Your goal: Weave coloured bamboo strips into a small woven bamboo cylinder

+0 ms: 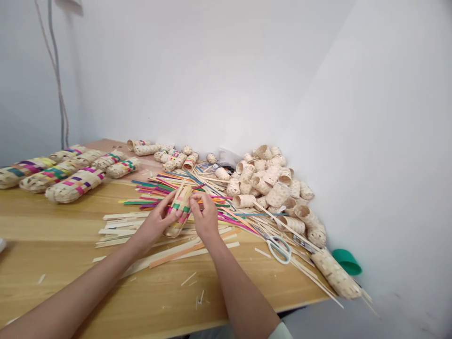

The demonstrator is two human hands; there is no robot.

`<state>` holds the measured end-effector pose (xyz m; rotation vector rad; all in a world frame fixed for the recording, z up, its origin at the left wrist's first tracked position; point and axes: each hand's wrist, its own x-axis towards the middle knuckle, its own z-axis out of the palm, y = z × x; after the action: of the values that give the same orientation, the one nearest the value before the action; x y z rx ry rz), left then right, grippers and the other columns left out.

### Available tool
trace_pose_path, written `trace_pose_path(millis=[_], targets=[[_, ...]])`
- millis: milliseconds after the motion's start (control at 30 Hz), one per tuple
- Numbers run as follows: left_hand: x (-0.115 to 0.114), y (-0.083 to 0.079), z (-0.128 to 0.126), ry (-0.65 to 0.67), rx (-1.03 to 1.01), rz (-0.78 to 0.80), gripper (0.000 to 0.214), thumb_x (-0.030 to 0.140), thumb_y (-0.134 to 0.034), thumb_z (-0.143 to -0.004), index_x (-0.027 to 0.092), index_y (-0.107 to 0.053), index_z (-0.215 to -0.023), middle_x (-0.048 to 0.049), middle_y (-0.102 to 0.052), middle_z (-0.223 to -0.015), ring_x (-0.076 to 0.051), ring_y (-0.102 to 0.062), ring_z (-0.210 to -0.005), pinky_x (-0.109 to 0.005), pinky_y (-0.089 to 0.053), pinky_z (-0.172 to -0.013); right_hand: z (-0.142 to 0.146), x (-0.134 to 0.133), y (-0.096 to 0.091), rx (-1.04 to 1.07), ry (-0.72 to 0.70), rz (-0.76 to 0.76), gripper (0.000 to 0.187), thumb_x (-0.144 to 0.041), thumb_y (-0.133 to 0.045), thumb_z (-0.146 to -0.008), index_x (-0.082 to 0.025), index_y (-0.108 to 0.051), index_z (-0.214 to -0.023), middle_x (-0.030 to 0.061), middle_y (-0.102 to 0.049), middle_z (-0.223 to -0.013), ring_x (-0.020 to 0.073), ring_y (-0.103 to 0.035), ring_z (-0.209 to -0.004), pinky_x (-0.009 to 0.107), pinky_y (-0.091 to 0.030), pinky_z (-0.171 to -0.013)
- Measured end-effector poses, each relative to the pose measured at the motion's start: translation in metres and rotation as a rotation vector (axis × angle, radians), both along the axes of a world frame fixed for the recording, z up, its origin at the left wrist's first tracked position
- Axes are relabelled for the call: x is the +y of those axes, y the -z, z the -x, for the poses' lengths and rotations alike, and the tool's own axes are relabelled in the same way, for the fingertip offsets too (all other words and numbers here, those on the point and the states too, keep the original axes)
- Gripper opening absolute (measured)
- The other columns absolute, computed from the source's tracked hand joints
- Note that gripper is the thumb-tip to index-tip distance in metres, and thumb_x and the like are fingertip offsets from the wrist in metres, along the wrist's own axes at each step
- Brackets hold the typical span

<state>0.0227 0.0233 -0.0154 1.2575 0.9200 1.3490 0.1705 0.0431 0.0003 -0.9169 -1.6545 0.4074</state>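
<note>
A small woven bamboo basket (180,209) with green and pink bands is held between both hands above the wooden table (70,263). My left hand (157,223) wraps its lower left side, fingers closed on it. At the basket's right edge my right hand (205,216) pinches near its upper part. Loose ends of strips stick up from the basket's top. Coloured strips (155,188) and plain flat strips (120,223) lie right under and behind the hands.
Stacks of finished baskets with coloured bands (63,174) lie at the far left. A heap of plain woven cups (275,183) fills the right corner by the wall. White-handled scissors (280,249) lie right of the hands, and a green cup (348,262) is past the table edge.
</note>
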Motion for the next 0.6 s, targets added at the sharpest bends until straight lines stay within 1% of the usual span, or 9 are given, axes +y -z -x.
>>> trace_pose_path(millis=[100,167,267,333,367,400,433,533,600], targets=[[0.001,0.000,0.000,-0.035,0.050,-0.073,0.094,0.048,-0.075,-0.071,0.020,-0.033,-0.150,-0.0154,-0.047,-0.149,-0.033,-0.049,-0.131,-0.044,-0.044,-0.105,0.001,-0.001,0.000,0.035,-0.013,0.053,0.010,-0.029,-0.053,-0.089,-0.021,-0.059,-0.089,0.0041,-0.065,-0.093,0.0168,-0.061,-0.089,0.026,-0.052,-0.069],[0.003,-0.001,0.003,-0.052,0.087,-0.107,0.094,0.048,-0.074,-0.071,0.019,-0.032,-0.150,-0.0167,-0.048,-0.147,-0.032,-0.052,-0.129,-0.043,-0.047,-0.102,0.002,-0.002,0.001,0.032,-0.024,0.063,0.009,-0.028,-0.053,-0.088,-0.021,-0.058,-0.090,0.0045,-0.065,-0.097,0.0166,-0.061,-0.091,0.025,-0.053,-0.067],[0.006,-0.004,0.010,-0.032,0.157,-0.091,0.091,0.049,-0.074,-0.069,0.021,-0.037,-0.148,-0.0153,-0.057,-0.139,-0.032,-0.058,-0.121,-0.041,-0.052,-0.094,0.001,-0.001,0.002,-0.039,-0.035,0.025,0.007,-0.025,-0.054,-0.088,-0.022,-0.060,-0.087,0.0061,-0.065,-0.103,0.0183,-0.059,-0.099,0.027,-0.053,-0.072],[0.009,-0.007,0.019,-0.012,0.222,-0.064,0.081,0.051,-0.071,-0.070,0.024,-0.046,-0.142,-0.0128,-0.064,-0.130,-0.032,-0.061,-0.116,-0.041,-0.055,-0.088,-0.001,0.001,0.003,-0.107,-0.039,0.005,0.006,-0.023,-0.055,-0.087,-0.022,-0.060,-0.085,0.0064,-0.065,-0.102,0.0195,-0.059,-0.101,0.029,-0.053,-0.076],[0.011,-0.009,0.024,-0.026,0.260,-0.067,0.074,0.052,-0.069,-0.071,0.025,-0.051,-0.138,-0.0119,-0.066,-0.126,-0.032,-0.062,-0.114,-0.041,-0.055,-0.087,-0.001,0.002,0.004,-0.141,-0.036,0.002,0.006,-0.021,-0.056,-0.087,-0.022,-0.061,-0.084,0.0061,-0.065,-0.100,0.0197,-0.059,-0.099,0.030,-0.052,-0.078],[0.012,-0.011,0.028,-0.068,0.303,-0.091,0.069,0.052,-0.066,-0.073,0.024,-0.054,-0.135,-0.0116,-0.068,-0.123,-0.032,-0.063,-0.111,-0.041,-0.055,-0.086,-0.001,0.003,0.005,-0.170,-0.029,0.001,0.006,-0.020,-0.056,-0.087,-0.022,-0.061,-0.084,0.0056,-0.066,-0.097,0.0197,-0.059,-0.097,0.031,-0.051,-0.079],[0.013,-0.013,0.032,-0.137,0.353,-0.133,0.065,0.053,-0.062,-0.076,0.023,-0.057,-0.133,-0.0115,-0.069,-0.119,-0.031,-0.064,-0.108,-0.041,-0.055,-0.086,-0.002,0.004,0.005,-0.195,-0.022,-0.001,0.006,-0.019,-0.056,-0.087,-0.022,-0.061,-0.084,0.0050,-0.066,-0.094,0.0197,-0.060,-0.094,0.032,-0.051,-0.079],[0.010,-0.021,0.040,-0.374,0.519,-0.294,0.055,0.053,-0.052,-0.083,0.019,-0.063,-0.124,-0.0103,-0.071,-0.108,-0.026,-0.066,-0.095,-0.040,-0.054,-0.085,-0.001,0.003,0.005,-0.248,-0.010,-0.031,0.008,-0.018,-0.056,-0.088,-0.022,-0.061,-0.084,0.0037,-0.065,-0.088,0.0194,-0.059,-0.089,0.033,-0.049,-0.080],[0.005,-0.026,0.040,-0.430,0.598,-0.350,0.050,0.052,-0.049,-0.085,0.018,-0.068,-0.118,-0.0087,-0.073,-0.103,-0.025,-0.067,-0.090,-0.037,-0.053,-0.083,0.000,0.001,0.004,-0.270,-0.026,-0.068,0.009,-0.018,-0.055,-0.090,-0.022,-0.061,-0.084,0.0040,-0.066,-0.089,0.0193,-0.059,-0.090,0.032,-0.049,-0.082]])
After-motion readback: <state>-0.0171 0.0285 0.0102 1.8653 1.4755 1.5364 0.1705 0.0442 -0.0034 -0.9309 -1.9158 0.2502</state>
